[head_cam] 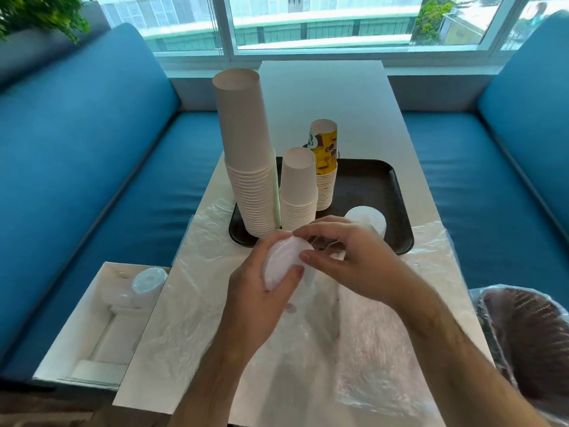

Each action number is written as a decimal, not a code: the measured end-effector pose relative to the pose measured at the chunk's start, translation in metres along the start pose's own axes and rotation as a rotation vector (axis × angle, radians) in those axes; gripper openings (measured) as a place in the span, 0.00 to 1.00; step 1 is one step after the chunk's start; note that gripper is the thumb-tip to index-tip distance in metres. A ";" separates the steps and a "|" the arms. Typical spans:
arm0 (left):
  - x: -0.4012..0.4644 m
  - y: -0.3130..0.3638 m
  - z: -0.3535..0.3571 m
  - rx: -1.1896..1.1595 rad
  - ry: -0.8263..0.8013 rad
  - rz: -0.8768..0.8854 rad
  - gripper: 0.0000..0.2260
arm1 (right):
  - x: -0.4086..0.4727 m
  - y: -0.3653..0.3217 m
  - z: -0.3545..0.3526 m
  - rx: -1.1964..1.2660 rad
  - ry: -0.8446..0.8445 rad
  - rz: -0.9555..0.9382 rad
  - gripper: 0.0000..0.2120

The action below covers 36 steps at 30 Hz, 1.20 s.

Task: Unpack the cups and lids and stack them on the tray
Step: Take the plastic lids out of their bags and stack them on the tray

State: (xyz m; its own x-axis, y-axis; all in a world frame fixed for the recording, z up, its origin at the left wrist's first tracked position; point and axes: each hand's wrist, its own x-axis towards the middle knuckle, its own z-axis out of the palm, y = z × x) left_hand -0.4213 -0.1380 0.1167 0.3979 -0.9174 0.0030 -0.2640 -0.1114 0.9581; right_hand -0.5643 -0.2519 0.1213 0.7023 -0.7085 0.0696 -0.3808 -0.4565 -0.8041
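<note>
From the head view, the left hand (255, 291) grips a stack of lids (284, 261) just in front of the tray (378, 192), thumb curled round its lower edge. The right hand (348, 260) pinches the top of the same stack with bent fingers. On the tray stand three upturned cup stacks (249, 167) and a lid pile (366, 221). Clear plastic wrap (308, 349) covers the table beneath the hands.
</note>
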 end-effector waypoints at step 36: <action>-0.009 -0.008 -0.010 0.033 0.066 0.022 0.19 | 0.024 0.148 -0.053 0.646 0.551 0.579 0.08</action>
State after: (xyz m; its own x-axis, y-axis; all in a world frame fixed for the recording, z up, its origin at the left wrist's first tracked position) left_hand -0.4141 -0.1246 0.1115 0.4486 -0.8926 0.0439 -0.3015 -0.1049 0.9477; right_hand -0.6358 -0.3649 0.0348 0.0781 -0.9510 -0.2991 -0.0624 0.2948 -0.9535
